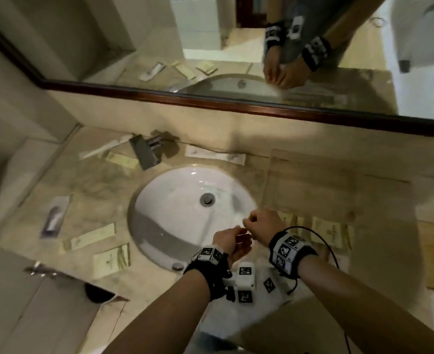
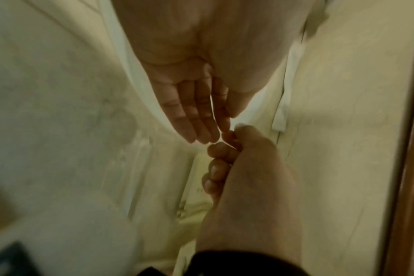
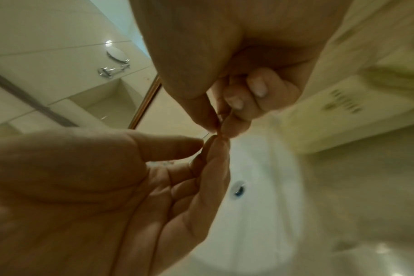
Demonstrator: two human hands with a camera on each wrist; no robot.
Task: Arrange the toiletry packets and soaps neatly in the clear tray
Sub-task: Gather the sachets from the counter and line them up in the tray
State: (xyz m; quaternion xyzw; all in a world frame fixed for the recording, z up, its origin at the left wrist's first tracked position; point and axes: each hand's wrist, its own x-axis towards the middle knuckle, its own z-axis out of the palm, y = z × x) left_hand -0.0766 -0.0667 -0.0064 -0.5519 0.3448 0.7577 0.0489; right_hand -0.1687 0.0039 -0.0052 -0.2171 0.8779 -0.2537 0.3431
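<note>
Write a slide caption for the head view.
Both hands, left hand and right hand, meet over the sink amid scattered packets.

Head view: taken from above, facing forward and down onto the counter (image 1: 57,187). The sink (image 1: 175,200) sits at frame centre, the mirror (image 1: 236,47) spans the top, and both forearms enter from the bottom edge. Moderate distance; the whole basin is in frame.

Left wrist view: very close, looking along the left hand (image 2: 201,74), which enters from the top centre. The right hand (image 2: 243,177) rises from the bottom.

Right wrist view: very close, looking along the right hand (image 3: 225,65) at top centre. The left hand (image 3: 106,186) fills the lower left, with the sink (image 3: 260,205) behind.

All three views share both hands, meeting fingertip to fingertip above the sink.
</note>
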